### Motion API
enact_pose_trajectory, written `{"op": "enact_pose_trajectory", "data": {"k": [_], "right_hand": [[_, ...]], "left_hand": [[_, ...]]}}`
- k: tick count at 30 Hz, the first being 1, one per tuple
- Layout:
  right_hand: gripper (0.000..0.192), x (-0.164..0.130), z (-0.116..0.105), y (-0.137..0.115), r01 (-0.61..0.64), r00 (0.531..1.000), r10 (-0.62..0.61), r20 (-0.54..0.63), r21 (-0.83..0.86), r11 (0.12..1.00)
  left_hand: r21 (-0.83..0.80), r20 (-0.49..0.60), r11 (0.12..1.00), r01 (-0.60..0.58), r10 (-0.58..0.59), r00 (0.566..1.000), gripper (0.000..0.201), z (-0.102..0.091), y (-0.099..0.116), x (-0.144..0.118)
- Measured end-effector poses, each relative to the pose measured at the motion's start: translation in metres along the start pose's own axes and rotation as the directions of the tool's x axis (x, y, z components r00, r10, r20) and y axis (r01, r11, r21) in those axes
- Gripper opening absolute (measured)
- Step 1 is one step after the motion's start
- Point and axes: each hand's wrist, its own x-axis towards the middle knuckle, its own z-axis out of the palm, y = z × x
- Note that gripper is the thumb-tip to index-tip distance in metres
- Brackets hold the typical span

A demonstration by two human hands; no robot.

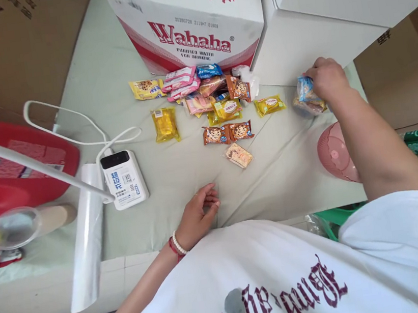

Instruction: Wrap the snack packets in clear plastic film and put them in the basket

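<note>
- Right hand [325, 78] was at the right of the frame, fingers closed on a blue-and-white snack packet [305, 88], held over a small clump of wrapped snacks [310, 105] lying just under it on the surface [181, 180]
- Left hand [198, 215] rested at lower centre, flat on the pale cloth, fingers loosely curled, holding nothing; a bead bracelet and a red band sat at the wrist
- Step in hand, as I judged it: moving packets one at a time, the right hand either lifting or setting one at the right-side clump; I could not tell which
- Main heap of snack packets [209, 97] lay at upper centre, well apart from the right hand; any further pick there would call for a reach across to the left
- Twin cookie packets [228, 133] and one pale packet [238, 155] lay apart, below the heap
- Carton [191, 23] behind the heap read "Wahaha", "PURIFIED WATER FOR DRINKING"
- White power bank [125, 179] at centre left carried blue Chinese characters, cable attached
- Shirt print too skewed to read with certainty
</note>
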Motion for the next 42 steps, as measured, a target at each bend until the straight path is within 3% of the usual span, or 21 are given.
{"op": "enact_pose_trajectory", "data": {"k": [3,7,15,21,25,31,35,37,39,41,42], "right_hand": [[0.072,-0.014,-0.011,0.000,0.163,0.932,-0.159,0.327,0.014,0.986],[0.051,-0.044,-0.024,0.003,0.414,0.855,-0.351,0.382,-0.095,0.905],[0.046,-0.065,-0.016,0.037,0.392,0.874,-0.315,0.369,-0.155,0.907],[0.050,-0.093,-0.002,0.036,0.413,0.900,-0.346,0.264,-0.263,0.872],[0.059,-0.107,-0.009,0.035,0.423,0.902,-0.355,0.245,-0.338,0.841],[0.053,-0.105,-0.022,0.055,0.280,0.948,-0.202,0.247,-0.339,0.898],[0.059,-0.103,-0.038,0.068,0.363,0.907,-0.270,0.322,-0.275,0.890],[0.055,-0.097,-0.050,0.074,0.384,0.911,-0.326,0.252,-0.231,0.894],[0.049,-0.082,-0.059,0.084,0.274,0.962,-0.266,0.065,-0.219,0.937],[0.054,-0.063,-0.062,0.095,-0.014,0.996,-0.003,-0.085,-0.208,0.978],[0.060,-0.053,-0.060,0.100,-0.174,0.983,0.158,-0.090,-0.199,0.964]], "left_hand": [[0.044,-0.038,0.999,-0.025,0.027,0.999,0.043,0.001,-0.002,0.002],[0.095,-0.087,0.994,-0.047,0.055,0.995,0.039,-0.001,-0.007,0.002],[0.273,-0.016,0.942,-0.197,0.209,0.978,0.027,-0.001,-0.005,0.002],[0.348,-0.004,0.912,-0.217,0.233,0.972,0.027,0.001,-0.005,0.000],[0.365,-0.008,0.902,-0.233,0.253,0.967,0.028,0.001,-0.007,-0.003],[0.373,0.006,0.898,-0.235,0.251,0.968,0.028,0.001,-0.008,-0.004],[0.385,0.017,0.893,-0.232,0.245,0.969,0.029,0.001,-0.006,-0.001],[0.391,0.023,0.891,-0.232,0.243,0.970,0.029,0.002,-0.005,0.000],[0.393,0.030,0.890,-0.231,0.239,0.971,0.029,0.002,-0.004,0.002],[0.394,0.033,0.891,-0.227,0.233,0.972,0.029,0.003,-0.003,0.003],[0.396,0.032,0.891,-0.223,0.229,0.973,0.028,0.003,-0.003,0.003]]}}
